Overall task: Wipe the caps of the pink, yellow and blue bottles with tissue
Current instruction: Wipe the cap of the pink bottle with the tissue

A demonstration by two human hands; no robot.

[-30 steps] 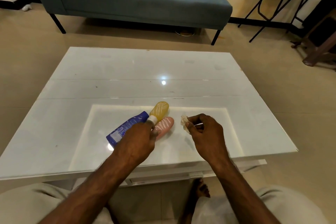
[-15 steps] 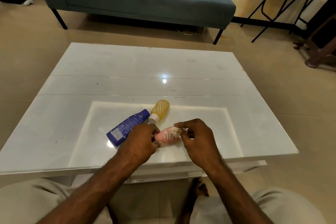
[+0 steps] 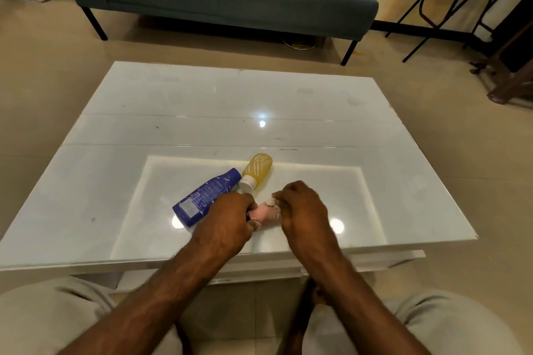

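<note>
head view, the only one: left hand (image 3: 227, 220) is clamped around one end of the pink bottle (image 3: 266, 212), probably to steady it on its side on the white table (image 3: 202, 112) for wiping. right hand (image 3: 302, 207) is closed, fingers pinched on a scrap of tissue (image 3: 271, 201) pressed at the bottle's other end; whether the cap sits there or under the left hand, i cannot tell. blue bottle (image 3: 207, 196) and yellow bottle (image 3: 257, 171) lie just behind, touching or nearly so, the yellow one's white cap (image 3: 247, 183) facing the hands, seemingly waiting their turn.
</note>
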